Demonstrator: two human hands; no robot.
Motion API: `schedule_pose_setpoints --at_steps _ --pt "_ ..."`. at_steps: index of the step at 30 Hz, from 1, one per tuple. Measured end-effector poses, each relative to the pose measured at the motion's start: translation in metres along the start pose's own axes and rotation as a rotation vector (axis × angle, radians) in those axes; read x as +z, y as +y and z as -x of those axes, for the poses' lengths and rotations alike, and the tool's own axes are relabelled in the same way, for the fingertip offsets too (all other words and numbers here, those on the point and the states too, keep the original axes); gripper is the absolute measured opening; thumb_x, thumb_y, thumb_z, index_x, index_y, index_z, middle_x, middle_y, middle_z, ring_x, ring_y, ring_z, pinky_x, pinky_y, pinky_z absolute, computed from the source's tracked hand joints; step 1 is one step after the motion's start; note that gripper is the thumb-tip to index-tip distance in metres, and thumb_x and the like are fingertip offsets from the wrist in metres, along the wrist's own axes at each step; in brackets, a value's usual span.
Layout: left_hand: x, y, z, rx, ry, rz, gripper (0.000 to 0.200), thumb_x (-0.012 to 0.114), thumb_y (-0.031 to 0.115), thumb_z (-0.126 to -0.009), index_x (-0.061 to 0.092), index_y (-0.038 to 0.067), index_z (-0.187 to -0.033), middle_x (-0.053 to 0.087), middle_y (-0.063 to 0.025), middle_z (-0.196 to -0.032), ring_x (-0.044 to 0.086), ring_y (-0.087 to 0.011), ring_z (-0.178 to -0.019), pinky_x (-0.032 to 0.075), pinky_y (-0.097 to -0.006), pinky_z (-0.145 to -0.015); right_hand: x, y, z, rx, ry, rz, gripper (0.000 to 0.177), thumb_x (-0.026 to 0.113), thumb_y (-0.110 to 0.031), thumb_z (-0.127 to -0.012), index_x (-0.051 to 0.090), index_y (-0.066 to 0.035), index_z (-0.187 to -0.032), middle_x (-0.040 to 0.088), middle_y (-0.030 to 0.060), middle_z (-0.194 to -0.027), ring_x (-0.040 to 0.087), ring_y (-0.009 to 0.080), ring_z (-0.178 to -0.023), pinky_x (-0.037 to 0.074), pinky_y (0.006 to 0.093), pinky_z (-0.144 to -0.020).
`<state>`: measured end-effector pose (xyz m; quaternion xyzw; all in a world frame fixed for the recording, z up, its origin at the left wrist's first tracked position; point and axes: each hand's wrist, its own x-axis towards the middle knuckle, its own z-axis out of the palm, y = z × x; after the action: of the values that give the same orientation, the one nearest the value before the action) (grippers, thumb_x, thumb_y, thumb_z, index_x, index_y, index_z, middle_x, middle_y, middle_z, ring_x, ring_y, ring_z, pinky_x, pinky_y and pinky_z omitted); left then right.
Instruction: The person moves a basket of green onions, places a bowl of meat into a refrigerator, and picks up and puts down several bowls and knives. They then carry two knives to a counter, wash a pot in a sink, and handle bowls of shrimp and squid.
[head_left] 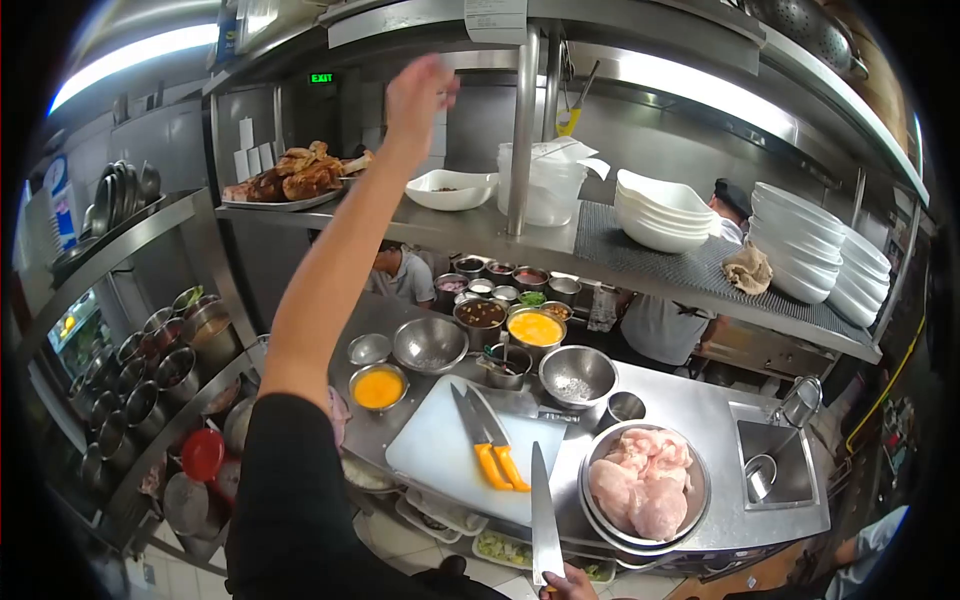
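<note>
My left hand (418,100) is raised high at the shelf's upper level, its fingers smeared by motion. Below and left of it, browned cooked meat pieces (300,172) lie on a tray; a white bowl (452,190) with dark bits sits to its right. At the bottom edge, my right hand (568,583) grips a large kitchen knife (545,520), blade pointing up. That blade crosses the right side of a white cutting board (425,450). Two yellow-handled knives (490,440) lie on the board. Right of the held knife, a metal bowl (587,500) holds raw chicken (645,480).
Behind the board stand metal bowls (430,345), a bowl of yellow liquid (379,387) and several ingredient pots (480,312). White dishes (795,240) are stacked on the overhead shelf (470,222). A sink (775,460) is at right. Other people (655,325) stand beyond the counter.
</note>
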<state>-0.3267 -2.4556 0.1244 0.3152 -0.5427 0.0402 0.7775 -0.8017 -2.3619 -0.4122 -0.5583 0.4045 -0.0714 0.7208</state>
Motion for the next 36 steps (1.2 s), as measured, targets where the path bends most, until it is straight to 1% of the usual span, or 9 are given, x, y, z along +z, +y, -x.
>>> schedule_pose_setpoints --at_steps 8,13,14,15,17,19,22,24,36 --pt "0.042 0.002 -0.070 -0.311 0.253 0.188 0.022 0.066 0.016 -0.079 0.059 0.006 -0.097 0.060 -0.0064 -0.087 0.060 -0.0196 -0.081 0.042 -0.0411 -0.073 0.019 0.000 0.037 -0.051 -0.089 -0.655 0.054 0.055 -0.016 -0.089 0.033 -0.004 -0.136 0.059 0.0030 -0.074 0.053 0.0113 -0.058 0.045 0.0257 -0.052" --pt "0.017 0.003 -0.071 -0.238 0.318 0.125 0.007 0.062 0.005 -0.079 0.064 0.006 -0.085 0.062 -0.0030 -0.073 0.059 -0.0150 -0.064 0.041 -0.0287 -0.057 0.017 -0.019 0.037 -0.134 -0.052 -0.329 0.018 0.053 -0.009 -0.088 0.049 -0.002 -0.104 0.057 0.0075 -0.067 0.057 0.0155 -0.057 0.047 0.0268 -0.049" --pt "-0.016 -0.017 -0.071 -0.212 0.184 0.140 0.037 0.057 0.014 -0.078 0.057 0.006 -0.114 0.059 -0.0190 -0.110 0.060 -0.0310 -0.094 0.047 -0.0444 -0.083 0.019 -0.018 0.039 -0.134 -0.047 -0.271 0.012 0.052 -0.008 -0.087 0.053 -0.001 -0.097 0.057 0.0085 -0.066 0.057 0.0163 -0.057 0.047 0.0270 -0.049" --pt "0.025 0.080 0.030 -0.285 0.227 -0.330 0.040 0.059 0.024 -0.080 0.056 0.012 -0.118 0.049 -0.0205 -0.127 0.050 -0.0263 -0.117 0.034 -0.0392 -0.102 0.018 -0.009 0.030 -0.166 -0.029 -0.296 0.016 0.052 0.001 -0.084 0.051 0.001 -0.099 0.059 0.0114 -0.071 0.060 0.0193 -0.061 0.051 0.0310 -0.049" --pt "-0.029 0.042 0.059 -0.009 -0.011 -0.117 0.009 0.061 0.004 -0.078 0.064 0.006 -0.086 0.061 -0.0015 -0.073 0.056 -0.0142 -0.060 0.042 -0.0280 -0.055 0.028 -0.021 0.027 -0.262 -0.015 -0.329 0.023 0.051 0.002 -0.082 0.045 0.001 -0.104 0.058 0.0138 -0.078 0.060 0.0206 -0.061 0.052 0.0331 -0.048" --pt "-0.050 0.048 0.175 -0.193 -0.245 -0.507 0.005 0.063 0.005 -0.076 0.063 0.004 -0.081 0.060 -0.0020 -0.072 0.055 -0.0125 -0.064 0.043 -0.0253 -0.061 0.033 -0.034 0.021 -0.283 0.014 -0.172 0.028 0.049 0.000 -0.081 0.043 -0.002 -0.109 0.058 0.0115 -0.073 0.058 0.0173 -0.053 0.049 0.0282 -0.045" --pt "-0.093 0.008 0.332 -0.104 -0.686 -0.867 0.005 0.062 0.003 -0.071 0.063 0.001 -0.076 0.057 -0.0104 -0.073 0.056 -0.0290 -0.072 0.042 -0.0360 -0.068 0.049 -0.034 0.000 -0.313 0.238 0.154 0.032 0.049 -0.001 -0.081 0.048 -0.001 -0.113 0.060 0.0075 -0.068 0.058 0.0129 -0.055 0.047 0.0288 -0.048" --pt "-0.127 -0.026 0.404 -0.393 -0.791 -0.906 0.007 0.063 0.006 -0.074 0.064 0.003 -0.080 0.056 -0.0105 -0.074 0.054 -0.0293 -0.073 0.040 -0.0363 -0.071 0.065 -0.042 -0.016 -0.342 0.343 0.471 0.029 0.050 -0.007 -0.083 0.048 0.002 -0.110 0.060 0.0198 -0.069 0.060 0.0343 -0.066 0.046 0.0404 -0.059" --pt "-0.167 -0.069 0.459 -0.379 -0.815 -0.904 0.006 0.059 0.000 -0.068 0.063 0.002 -0.071 0.054 -0.0091 -0.073 0.055 -0.0275 -0.076 0.040 -0.0382 -0.071 0.188 -0.146 -0.107 -0.403 0.385 1.114 0.035 0.041 -0.001 -0.080 0.041 -0.010 -0.114 0.060 0.0210 -0.076 0.058 0.0415 -0.065 0.046 0.0502 -0.057"
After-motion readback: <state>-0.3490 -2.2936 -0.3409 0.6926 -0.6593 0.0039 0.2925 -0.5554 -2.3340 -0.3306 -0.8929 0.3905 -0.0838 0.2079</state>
